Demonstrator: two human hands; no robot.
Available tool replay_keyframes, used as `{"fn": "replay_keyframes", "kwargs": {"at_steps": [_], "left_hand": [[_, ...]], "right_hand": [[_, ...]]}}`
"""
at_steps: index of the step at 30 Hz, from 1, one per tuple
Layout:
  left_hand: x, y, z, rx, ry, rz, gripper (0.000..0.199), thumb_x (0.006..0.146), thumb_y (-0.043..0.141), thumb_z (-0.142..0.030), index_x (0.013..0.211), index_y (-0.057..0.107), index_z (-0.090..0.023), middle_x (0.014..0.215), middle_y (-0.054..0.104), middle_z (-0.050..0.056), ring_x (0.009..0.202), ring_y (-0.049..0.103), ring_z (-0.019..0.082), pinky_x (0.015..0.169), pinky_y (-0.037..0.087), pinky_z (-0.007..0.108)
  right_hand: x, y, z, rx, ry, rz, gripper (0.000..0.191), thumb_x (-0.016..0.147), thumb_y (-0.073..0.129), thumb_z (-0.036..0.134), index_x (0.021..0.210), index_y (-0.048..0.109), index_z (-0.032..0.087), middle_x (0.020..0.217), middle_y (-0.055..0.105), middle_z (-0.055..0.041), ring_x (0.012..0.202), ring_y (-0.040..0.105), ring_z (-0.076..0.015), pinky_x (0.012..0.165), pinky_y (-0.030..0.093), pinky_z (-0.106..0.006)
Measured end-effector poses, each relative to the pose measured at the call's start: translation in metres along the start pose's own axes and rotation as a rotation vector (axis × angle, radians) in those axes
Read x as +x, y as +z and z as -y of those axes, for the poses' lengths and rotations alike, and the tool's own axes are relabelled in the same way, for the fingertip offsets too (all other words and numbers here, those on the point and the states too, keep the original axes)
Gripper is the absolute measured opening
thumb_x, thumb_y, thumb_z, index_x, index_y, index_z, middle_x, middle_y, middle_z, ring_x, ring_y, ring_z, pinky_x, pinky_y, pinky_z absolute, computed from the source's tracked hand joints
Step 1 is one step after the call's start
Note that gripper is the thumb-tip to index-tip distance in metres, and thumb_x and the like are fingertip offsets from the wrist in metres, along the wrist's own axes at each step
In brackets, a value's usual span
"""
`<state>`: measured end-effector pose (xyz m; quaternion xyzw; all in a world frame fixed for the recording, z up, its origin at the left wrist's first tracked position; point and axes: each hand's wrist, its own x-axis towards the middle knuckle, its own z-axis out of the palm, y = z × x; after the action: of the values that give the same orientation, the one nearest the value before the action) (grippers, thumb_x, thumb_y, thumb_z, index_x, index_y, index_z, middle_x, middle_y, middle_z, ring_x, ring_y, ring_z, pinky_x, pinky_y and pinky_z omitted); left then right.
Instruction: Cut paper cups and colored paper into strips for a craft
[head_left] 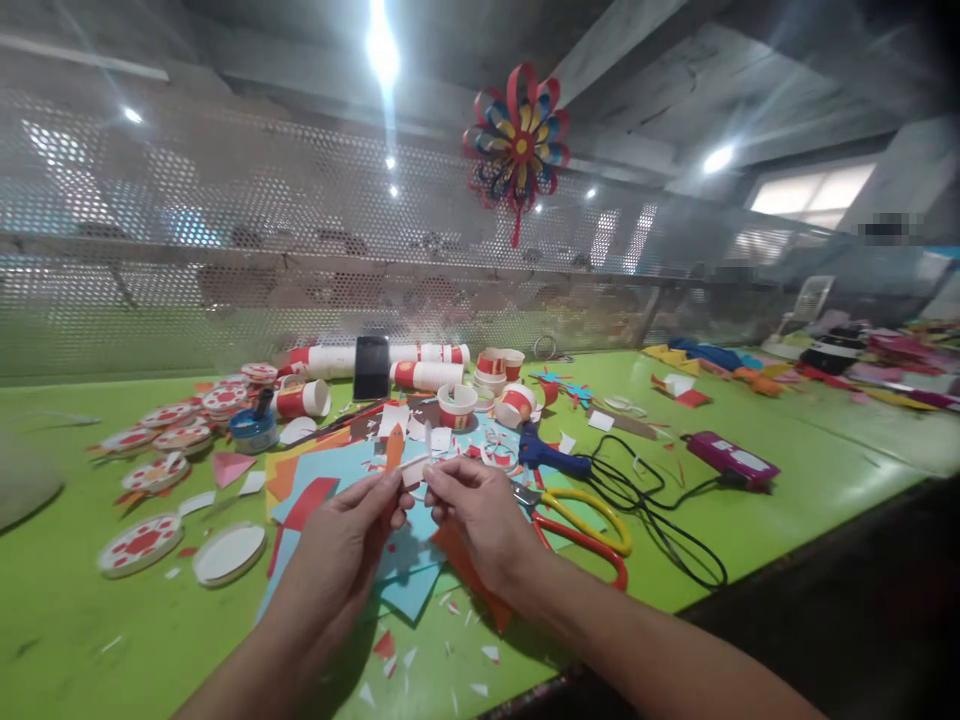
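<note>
Both hands meet above a pile of coloured paper at mid-table. Between the thumb and fingers of my left hand (360, 520) stands an orange pointed paper piece (394, 446). My right hand (480, 515) pinches a small white paper piece (414, 472), whose far edge reaches my left fingertips. A thin pale strip rises by the right fingertips; what it belongs to is unclear. Under the hands lie light blue paper sheets (330, 470). Scissors with yellow and red-orange handles (589, 540) rest just right of my right hand, beside a blue glue gun (553, 456).
A black cord joins the glue gun to a purple box (733, 460). Paper cups (457, 405), stacked cups (427, 376) and a phone (372, 368) stand behind. Red-dotted white discs (141, 545) and a blue jar (253, 430) are left. Paper scraps litter the front edge.
</note>
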<state>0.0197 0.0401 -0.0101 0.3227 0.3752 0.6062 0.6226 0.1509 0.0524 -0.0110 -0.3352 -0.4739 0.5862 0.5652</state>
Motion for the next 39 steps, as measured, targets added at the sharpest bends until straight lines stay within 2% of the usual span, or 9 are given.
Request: {"fn": "replay_keyframes", "kwargs": {"at_steps": [2,5,11,19,27,29,31,36,39], "left_hand": [[0.0,0.0,0.001,0.01,0.003,0.008,0.028,0.059,0.083,-0.029,0.079,0.074,-0.012,0.065,0.062,0.002,0.059,0.053,0.008,0.05,0.044,0.012],[0.0,0.0,0.001,0.014,0.005,-0.046,0.03,0.054,0.085,-0.031,0.075,0.074,-0.013,0.064,0.062,0.002,0.06,0.053,0.009,0.051,0.045,0.013],[-0.001,0.002,-0.003,0.042,-0.011,-0.113,0.039,0.044,0.089,-0.031,0.075,0.074,-0.012,0.066,0.063,0.002,0.062,0.055,0.009,0.051,0.045,0.014],[-0.002,-0.004,-0.004,0.11,-0.003,-0.048,0.028,0.058,0.083,-0.033,0.077,0.074,-0.014,0.07,0.064,0.002,0.061,0.054,0.008,0.052,0.044,0.013],[-0.003,-0.004,-0.009,0.087,0.037,-0.066,0.023,0.056,0.084,-0.027,0.07,0.073,-0.012,0.067,0.065,0.001,0.063,0.057,0.008,0.054,0.047,0.014],[-0.001,-0.006,-0.011,0.091,0.055,-0.069,0.023,0.056,0.083,-0.026,0.07,0.073,-0.012,0.065,0.065,0.001,0.059,0.057,0.008,0.053,0.047,0.014],[0.001,-0.008,-0.014,0.08,0.083,-0.081,0.021,0.056,0.083,-0.024,0.07,0.073,-0.011,0.062,0.064,0.001,0.055,0.055,0.007,0.049,0.045,0.014],[0.005,-0.009,-0.021,0.005,0.121,-0.139,0.01,0.062,0.077,-0.014,0.069,0.072,-0.009,0.065,0.064,0.001,0.058,0.057,0.007,0.046,0.044,0.012],[0.006,-0.009,-0.022,-0.015,0.108,-0.125,0.005,0.065,0.073,-0.011,0.07,0.072,-0.008,0.066,0.064,0.002,0.058,0.058,0.007,0.045,0.044,0.011]], "right_hand": [[-0.001,0.001,0.001,-0.005,-0.005,-0.005,0.02,0.072,0.07,0.032,0.066,0.063,0.014,0.055,0.056,0.0049,0.049,0.045,-0.0079,0.052,0.036,-0.024],[-0.004,0.002,0.001,-0.038,-0.001,-0.004,0.019,0.073,0.069,0.029,0.065,0.062,0.014,0.054,0.055,0.0051,0.048,0.044,-0.0076,0.051,0.035,-0.024],[-0.005,0.0,-0.002,-0.128,0.019,0.013,0.02,0.083,0.064,0.023,0.066,0.059,0.014,0.055,0.054,0.0077,0.045,0.046,-0.0063,0.046,0.038,-0.02],[-0.003,-0.002,-0.001,-0.241,-0.007,0.072,0.021,0.089,0.06,0.022,0.07,0.058,0.013,0.058,0.054,0.0081,0.046,0.05,-0.0058,0.046,0.044,-0.019],[-0.006,-0.002,0.005,-0.38,-0.011,0.139,0.019,0.09,0.058,0.025,0.075,0.059,0.013,0.061,0.055,0.007,0.048,0.053,-0.0065,0.048,0.046,-0.02],[-0.008,-0.011,0.016,-0.443,-0.015,0.145,0.019,0.089,0.06,0.025,0.075,0.06,0.013,0.062,0.057,0.0067,0.05,0.054,-0.0071,0.051,0.047,-0.022],[-0.01,-0.031,0.031,-0.512,-0.044,0.105,0.019,0.089,0.06,0.026,0.075,0.061,0.013,0.065,0.059,0.0056,0.054,0.056,-0.0081,0.054,0.049,-0.023],[-0.02,-0.102,0.067,-0.676,-0.049,-0.029,0.016,0.09,0.058,0.027,0.082,0.061,0.013,0.072,0.061,0.0035,0.057,0.058,-0.0089,0.055,0.05,-0.024],[-0.033,-0.133,0.076,-0.773,-0.031,-0.07,0.017,0.091,0.057,0.028,0.083,0.061,0.013,0.074,0.062,0.003,0.057,0.058,-0.0086,0.054,0.05,-0.024]]}}
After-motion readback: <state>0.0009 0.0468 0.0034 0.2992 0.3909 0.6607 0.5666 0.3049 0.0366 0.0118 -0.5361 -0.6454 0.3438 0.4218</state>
